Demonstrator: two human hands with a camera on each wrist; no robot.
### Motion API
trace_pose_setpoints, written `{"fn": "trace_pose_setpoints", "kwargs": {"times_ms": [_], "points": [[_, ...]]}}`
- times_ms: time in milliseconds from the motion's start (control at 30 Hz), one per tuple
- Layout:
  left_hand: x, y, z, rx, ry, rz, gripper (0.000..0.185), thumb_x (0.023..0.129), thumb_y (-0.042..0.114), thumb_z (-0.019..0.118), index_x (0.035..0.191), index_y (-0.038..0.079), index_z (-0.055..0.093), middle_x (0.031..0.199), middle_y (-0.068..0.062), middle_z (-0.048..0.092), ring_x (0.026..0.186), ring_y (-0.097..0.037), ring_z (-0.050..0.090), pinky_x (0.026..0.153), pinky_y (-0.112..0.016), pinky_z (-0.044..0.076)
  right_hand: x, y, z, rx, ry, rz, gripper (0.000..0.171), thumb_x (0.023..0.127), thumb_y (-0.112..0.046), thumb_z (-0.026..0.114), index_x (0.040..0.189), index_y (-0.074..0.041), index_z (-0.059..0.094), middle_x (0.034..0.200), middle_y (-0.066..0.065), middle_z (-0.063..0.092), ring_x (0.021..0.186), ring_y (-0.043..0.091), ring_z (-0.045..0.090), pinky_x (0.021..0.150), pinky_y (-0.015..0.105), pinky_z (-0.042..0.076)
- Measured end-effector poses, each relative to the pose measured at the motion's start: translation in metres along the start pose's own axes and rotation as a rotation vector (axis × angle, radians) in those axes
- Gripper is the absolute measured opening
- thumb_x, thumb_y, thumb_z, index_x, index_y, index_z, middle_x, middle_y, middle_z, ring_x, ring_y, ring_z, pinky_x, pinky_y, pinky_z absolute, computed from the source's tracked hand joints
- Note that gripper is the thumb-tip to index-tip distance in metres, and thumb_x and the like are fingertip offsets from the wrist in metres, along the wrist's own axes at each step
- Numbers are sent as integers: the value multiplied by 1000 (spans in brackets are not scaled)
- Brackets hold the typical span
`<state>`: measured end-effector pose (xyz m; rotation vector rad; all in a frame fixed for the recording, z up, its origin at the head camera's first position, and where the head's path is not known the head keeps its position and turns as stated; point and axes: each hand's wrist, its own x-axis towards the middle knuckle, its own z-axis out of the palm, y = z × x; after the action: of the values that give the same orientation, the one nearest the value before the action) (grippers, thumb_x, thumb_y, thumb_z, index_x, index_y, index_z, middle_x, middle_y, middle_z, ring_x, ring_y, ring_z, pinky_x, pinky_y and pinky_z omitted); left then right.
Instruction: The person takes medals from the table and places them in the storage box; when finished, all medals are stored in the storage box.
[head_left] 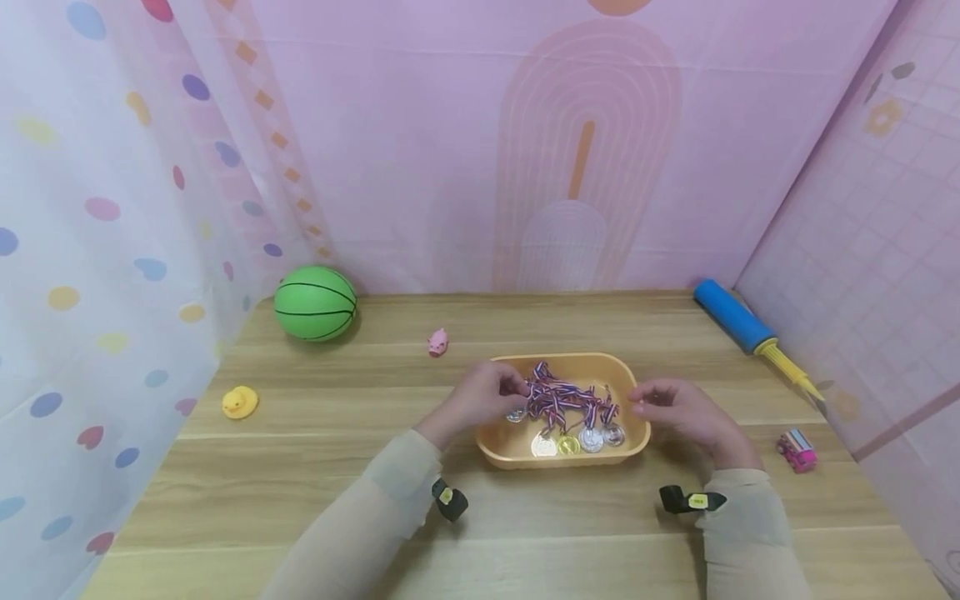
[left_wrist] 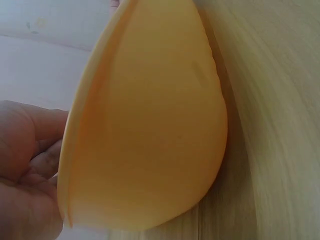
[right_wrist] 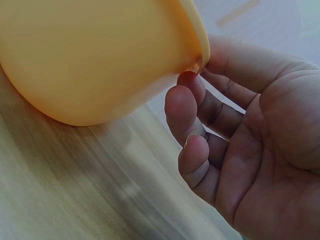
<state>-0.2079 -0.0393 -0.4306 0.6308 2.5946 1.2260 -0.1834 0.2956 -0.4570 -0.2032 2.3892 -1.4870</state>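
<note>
A yellow-orange plastic basket (head_left: 562, 461) holds a tangle of striped medal ribbons (head_left: 562, 396) and several gold and silver medals (head_left: 592, 439). My left hand (head_left: 480, 398) reaches over the basket's left rim, fingers curled and tips pinched at the edge of the ribbons. Just under its thumb lies a silver medal (head_left: 515, 415). In the left wrist view the basket wall (left_wrist: 150, 115) hides those fingertips. My right hand (head_left: 686, 414) pinches the right rim between thumb and forefinger; the right wrist view shows its other fingers (right_wrist: 192, 155) curled below the rim.
Behind the basket are a pink pig toy (head_left: 438, 342) and, farther left, a green ball (head_left: 315, 303). A yellow duck (head_left: 240, 402) sits at left. On the right lie a blue-and-yellow pump (head_left: 738, 321) and a pink toy truck (head_left: 797, 450). Curtains border the wooden table (head_left: 570, 542).
</note>
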Motion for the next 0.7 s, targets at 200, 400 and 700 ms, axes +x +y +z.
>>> {"fn": "trace_pose_setpoints", "kwargs": {"times_ms": [200,400,700], "points": [[4,3,4,65,-15,3,9,80,5,74,80,13,69,74,6,64,69,-9,59,65,-24,50,-1,-1,0,5,-1,1,37,88,-29,71,114,-4,66,120,14,60,109,30,51,86,36,44],[9,5,3,149,-70,-4,12,78,7,76,76,14,67,71,6,63,68,-10,57,66,-24,49,-1,-1,-1,5,3,12,37,87,-28,72,114,-5,66,120,13,60,109,30,51,86,36,45],[15,4,8,387,-166,60,19,72,5,78,64,17,64,63,9,58,62,-8,52,60,-21,44,-1,-1,-1,28,-12,-14,37,87,-27,72,114,-2,65,120,16,60,107,29,52,84,36,46]]}}
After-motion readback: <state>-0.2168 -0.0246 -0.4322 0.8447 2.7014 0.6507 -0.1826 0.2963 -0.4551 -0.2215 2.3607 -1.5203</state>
